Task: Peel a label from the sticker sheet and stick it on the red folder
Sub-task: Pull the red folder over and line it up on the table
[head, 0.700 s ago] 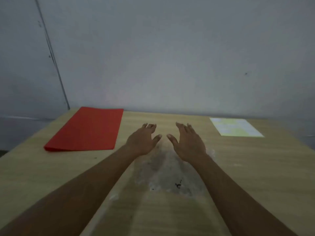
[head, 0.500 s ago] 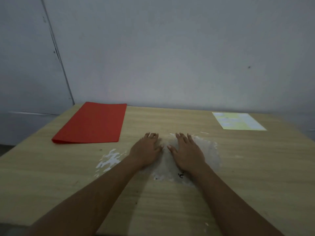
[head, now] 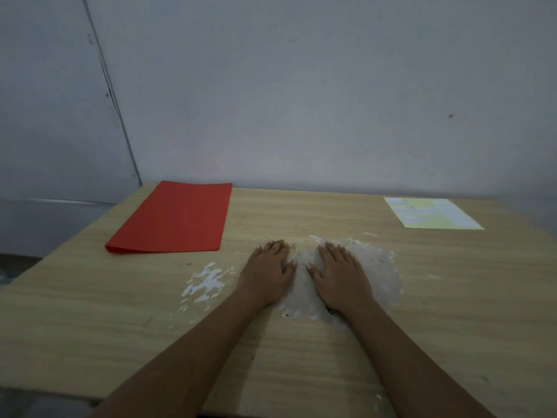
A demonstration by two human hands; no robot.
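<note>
Your left hand (head: pixel 266 274) lies palm down on the pale wood-grain surface (head: pixel 452 327), fingers straight and close together, the thumb angled inward. That grip is fully flattened out and has hold of nothing; it only presses on the surface. Your right hand (head: pixel 340 277) lies just beside it in the same way, palm down, fingers extended and slightly spread, its grip likewise flat and empty. The two thumbs point toward each other and nearly meet, with a narrow gap between them.

Both hands rest on a rough whitish worn patch (head: pixel 379 276) in the surface finish. The patch spreads mostly under and to the right of your right hand, and a smaller cluster of white flecks (head: pixel 208 283) sits just to the left of your left wrist.

The flat red rectangular folder (head: pixel 174 218) lies closed ahead and to the left of your left hand, well apart from your fingertips, its long sides running away from you and its folded near edge facing you. The pale yellow rectangular sticker sheet (head: pixel 431 213) with faint light-blue label panels lies flat ahead and far to the right of your right hand, near the far edge of the surface. Neither hand touches the folder or the sheet. The labels on the sheet are too blurred to count.

Beyond the far edge stands a plain grey wall (head: pixel 301 101).
</note>
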